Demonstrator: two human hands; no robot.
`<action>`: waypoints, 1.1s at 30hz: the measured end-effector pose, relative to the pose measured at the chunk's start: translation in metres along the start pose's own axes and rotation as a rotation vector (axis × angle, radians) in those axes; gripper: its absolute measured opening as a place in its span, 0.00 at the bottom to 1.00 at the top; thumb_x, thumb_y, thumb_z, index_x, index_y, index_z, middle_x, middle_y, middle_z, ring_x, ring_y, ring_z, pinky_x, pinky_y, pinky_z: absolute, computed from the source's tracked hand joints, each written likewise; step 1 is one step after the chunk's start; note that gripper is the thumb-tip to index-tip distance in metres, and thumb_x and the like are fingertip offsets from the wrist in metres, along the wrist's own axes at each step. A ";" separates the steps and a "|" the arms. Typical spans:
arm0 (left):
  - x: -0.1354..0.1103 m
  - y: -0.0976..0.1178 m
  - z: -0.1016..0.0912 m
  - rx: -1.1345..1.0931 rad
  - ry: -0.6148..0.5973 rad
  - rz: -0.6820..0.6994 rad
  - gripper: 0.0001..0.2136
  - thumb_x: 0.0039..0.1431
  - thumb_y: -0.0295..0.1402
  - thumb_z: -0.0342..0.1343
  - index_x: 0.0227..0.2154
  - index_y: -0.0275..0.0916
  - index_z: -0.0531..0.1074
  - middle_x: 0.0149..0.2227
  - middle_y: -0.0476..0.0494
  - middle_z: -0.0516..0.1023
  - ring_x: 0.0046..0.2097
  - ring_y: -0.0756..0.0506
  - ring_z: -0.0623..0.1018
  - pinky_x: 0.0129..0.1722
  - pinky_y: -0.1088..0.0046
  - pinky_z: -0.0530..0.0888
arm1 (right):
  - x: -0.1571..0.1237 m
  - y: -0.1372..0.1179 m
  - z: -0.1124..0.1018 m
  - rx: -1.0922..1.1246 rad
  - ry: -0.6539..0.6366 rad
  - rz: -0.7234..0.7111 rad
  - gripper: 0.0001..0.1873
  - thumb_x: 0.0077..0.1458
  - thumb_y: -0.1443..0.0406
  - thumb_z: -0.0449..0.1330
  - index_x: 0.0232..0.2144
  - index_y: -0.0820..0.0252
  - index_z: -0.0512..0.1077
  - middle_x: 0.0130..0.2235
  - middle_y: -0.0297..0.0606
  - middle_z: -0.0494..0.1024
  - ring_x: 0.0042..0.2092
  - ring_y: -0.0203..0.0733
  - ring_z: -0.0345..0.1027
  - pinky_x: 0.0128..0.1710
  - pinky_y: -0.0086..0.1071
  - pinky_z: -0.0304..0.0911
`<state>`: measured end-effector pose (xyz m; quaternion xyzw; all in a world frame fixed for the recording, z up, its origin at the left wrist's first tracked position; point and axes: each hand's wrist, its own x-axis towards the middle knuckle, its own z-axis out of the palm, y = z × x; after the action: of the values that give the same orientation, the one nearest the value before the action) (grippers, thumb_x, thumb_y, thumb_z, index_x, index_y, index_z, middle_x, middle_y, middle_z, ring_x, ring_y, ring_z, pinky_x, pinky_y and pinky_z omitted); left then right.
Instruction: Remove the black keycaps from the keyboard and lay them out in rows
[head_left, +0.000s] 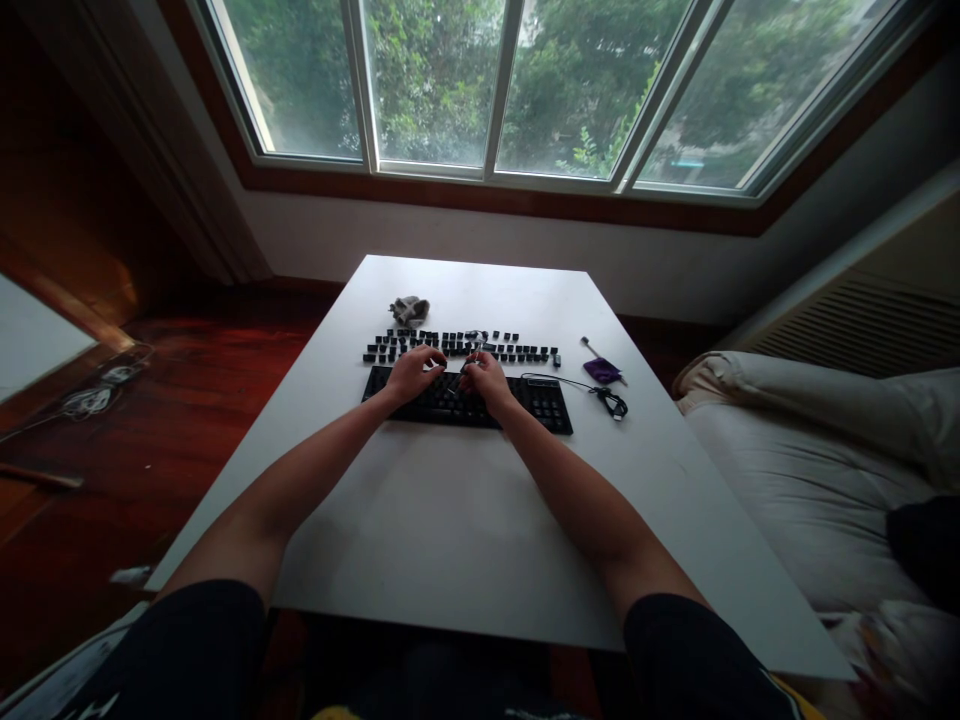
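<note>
Two hands at the near rows of work, both over the keyboard. Left hand [421,372]: curled, thumb and fingers bent toward each other above the left part of the board; cannot tell if anything is between them. Right hand [484,380]: narrow, fingertips drawn together near the board's middle. A small dark thing shows by them, too small to name; cannot tell if it is gripped.

Keyboard [551,405]: flat on the desk [450,530], beneath both hands, number pad uncovered at its right end. Loose caps [448,338] stand in rows just beyond its far edge, apart from each other.

Step, as I judge it: close fingertip work on single keys. Best done with one hand steadying the board, the other working straight up and down, no twist, so the stems under the keys stay sound. Worth keeping wrists low but clear of the caps; a brushed sleeve or knuckle could muddle the rows. Better light on the keys would help, the window [570,90] being behind.

Further out: coiled cable [611,402] right of the board, purple pouch [603,370] beyond it, grey cloth [409,310] behind the caps at left.

Writing: key legends unreadable at this size. White mark on the left sleeve [202,630] cut off by the frame edge. No brand legible.
</note>
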<state>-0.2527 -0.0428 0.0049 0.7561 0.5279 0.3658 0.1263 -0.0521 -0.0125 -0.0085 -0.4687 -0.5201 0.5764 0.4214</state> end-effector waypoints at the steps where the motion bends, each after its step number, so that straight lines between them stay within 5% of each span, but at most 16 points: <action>1: 0.003 -0.003 0.001 0.072 0.023 -0.019 0.07 0.61 0.32 0.58 0.41 0.41 0.78 0.41 0.43 0.79 0.41 0.44 0.77 0.45 0.63 0.73 | 0.000 0.002 0.000 0.015 0.021 -0.016 0.14 0.49 0.65 0.58 0.41 0.55 0.63 0.24 0.27 0.74 0.22 0.35 0.70 0.20 0.25 0.63; 6: 0.019 -0.012 0.009 0.350 0.054 -0.068 0.06 0.60 0.32 0.59 0.39 0.42 0.79 0.43 0.38 0.79 0.50 0.35 0.73 0.53 0.54 0.65 | -0.001 0.008 -0.002 0.052 0.037 -0.068 0.16 0.48 0.62 0.59 0.41 0.55 0.63 0.24 0.27 0.74 0.23 0.36 0.70 0.21 0.26 0.64; 12: 0.031 -0.018 0.020 0.521 -0.015 -0.179 0.08 0.59 0.32 0.59 0.40 0.43 0.79 0.47 0.38 0.78 0.54 0.33 0.68 0.53 0.54 0.63 | 0.002 0.014 -0.006 0.113 0.024 -0.096 0.17 0.48 0.61 0.60 0.41 0.55 0.64 0.24 0.26 0.74 0.22 0.36 0.70 0.21 0.27 0.65; 20: 0.037 -0.031 0.027 0.494 -0.025 -0.251 0.09 0.56 0.33 0.60 0.41 0.45 0.79 0.47 0.39 0.77 0.53 0.34 0.68 0.52 0.55 0.64 | 0.005 0.017 -0.008 0.126 0.007 -0.105 0.18 0.47 0.60 0.60 0.41 0.55 0.64 0.24 0.27 0.75 0.22 0.37 0.71 0.21 0.27 0.65; 26: 0.035 -0.036 0.018 0.448 0.006 -0.191 0.09 0.56 0.33 0.61 0.40 0.45 0.79 0.45 0.39 0.77 0.52 0.34 0.69 0.51 0.54 0.65 | 0.002 0.014 -0.008 0.097 -0.010 -0.101 0.17 0.48 0.59 0.61 0.41 0.55 0.64 0.24 0.27 0.75 0.23 0.37 0.71 0.22 0.27 0.65; 33: 0.011 -0.032 0.002 0.322 0.024 -0.057 0.08 0.62 0.31 0.56 0.38 0.42 0.80 0.43 0.40 0.78 0.48 0.38 0.73 0.51 0.58 0.69 | 0.008 0.018 -0.001 -0.150 -0.131 -0.276 0.15 0.53 0.57 0.61 0.42 0.54 0.67 0.27 0.29 0.77 0.29 0.39 0.74 0.26 0.28 0.66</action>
<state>-0.2724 -0.0196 -0.0102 0.7469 0.6023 0.2817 0.0077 -0.0528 -0.0063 -0.0268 -0.3843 -0.6474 0.5020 0.4257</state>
